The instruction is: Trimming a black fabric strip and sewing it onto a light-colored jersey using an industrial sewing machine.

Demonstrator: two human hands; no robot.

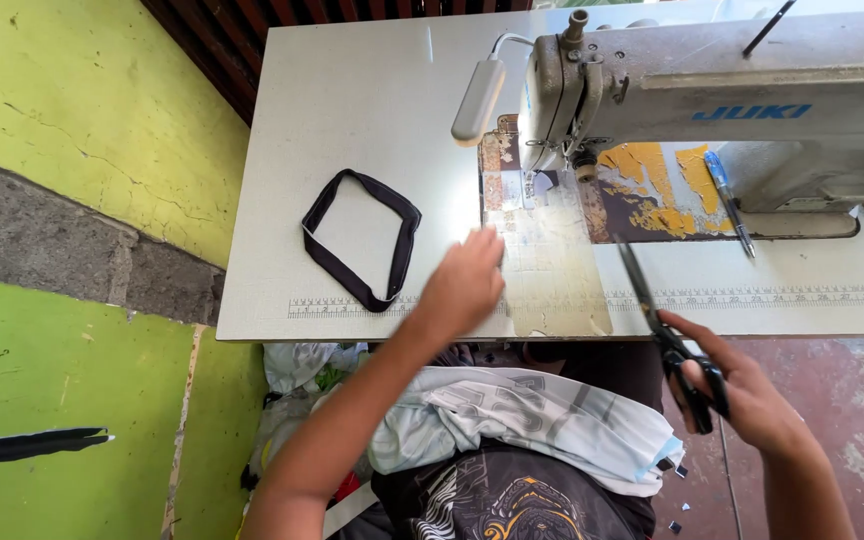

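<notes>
My left hand (464, 283) hovers over the front of the sewing table (352, 110), fingers apart and empty, just right of a black fabric band (362, 240) that lies in a loop on the tabletop. Black scissors (664, 330) are held in my right hand (742, 395) at the table's front edge, blades pointing away toward the sewing machine (712, 110). A pale printed garment (542, 420) lies bunched on my lap below the table edge.
A blue pen (727, 200) rests on the machine bed beside worn yellow patches. A white lamp head (478, 100) hangs left of the needle. A ruler strip runs along the table's front edge. A green and grey wall stands at the left; fabric scraps lie under the table.
</notes>
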